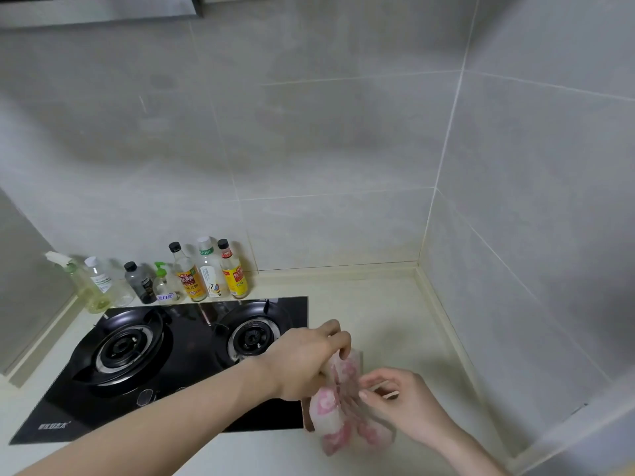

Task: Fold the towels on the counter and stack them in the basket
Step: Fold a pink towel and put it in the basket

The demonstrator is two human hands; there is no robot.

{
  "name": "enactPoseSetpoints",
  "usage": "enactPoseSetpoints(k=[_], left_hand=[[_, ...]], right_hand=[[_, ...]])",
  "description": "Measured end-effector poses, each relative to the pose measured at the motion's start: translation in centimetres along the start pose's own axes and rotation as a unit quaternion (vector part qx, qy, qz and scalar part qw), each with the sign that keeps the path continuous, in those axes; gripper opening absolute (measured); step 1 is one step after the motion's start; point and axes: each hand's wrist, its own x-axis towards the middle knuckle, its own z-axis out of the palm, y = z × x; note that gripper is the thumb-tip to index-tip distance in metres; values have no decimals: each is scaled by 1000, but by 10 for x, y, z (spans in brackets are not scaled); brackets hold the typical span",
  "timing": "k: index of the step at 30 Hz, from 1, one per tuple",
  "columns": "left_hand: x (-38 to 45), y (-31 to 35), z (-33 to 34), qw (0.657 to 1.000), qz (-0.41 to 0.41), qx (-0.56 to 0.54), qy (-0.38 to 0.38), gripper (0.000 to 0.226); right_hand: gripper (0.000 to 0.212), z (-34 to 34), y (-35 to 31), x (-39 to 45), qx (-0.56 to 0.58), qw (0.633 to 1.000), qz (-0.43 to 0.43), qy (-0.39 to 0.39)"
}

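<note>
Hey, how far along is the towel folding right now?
No folded towel or basket is in view, so nothing looks done. In hand: the left hand grips the top of a pink-and-white towel above the counter, and the right hand pinches its edge. Folding and stacking remain.

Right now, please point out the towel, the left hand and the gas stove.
towel (331, 412): head view, on a pink patch.
left hand (302, 362): head view, on its back.
gas stove (192, 338): head view, on the glass between the burners.
</note>
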Motion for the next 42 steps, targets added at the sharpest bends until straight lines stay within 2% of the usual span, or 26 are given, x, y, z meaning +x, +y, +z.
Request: enactPoseSetpoints(k=[4,6,10,16,21,26,31,38,42], left_hand=[[5,-4,-9,1000,8,-23,9,13],[4,-7,-8,1000,7,-19,5,17],[-2,-14,0,998,5,-60,29,25],[-7,-18,4,993,7,-105,57,17],[-10,-18,3,985,-12,-143,94,19],[-13,-20,10,977,-62,-168,120,16],[-14,-20,16,948,-113,-280,101,16],[-13,-13,27,881,-142,-437,115,14],[-11,-15,28,858,-159,-474,114,11]], right_hand=[[41,16,-5,1,14,1000,4,-17],[43,21,-8,3,29,999,2,-16],[34,26,-14,5,48,999,-3,-15],[29,28,-18,7,47,998,-2,-31],[5,29,-19,11,8,1000,-14,-19],[14,26,-13,13,-25,999,-31,-9],[19,18,-7,13,-29,998,-36,31],[22,9,-14,8,39,994,-17,102],[41,13,-31,-4,18,997,-25,73]])
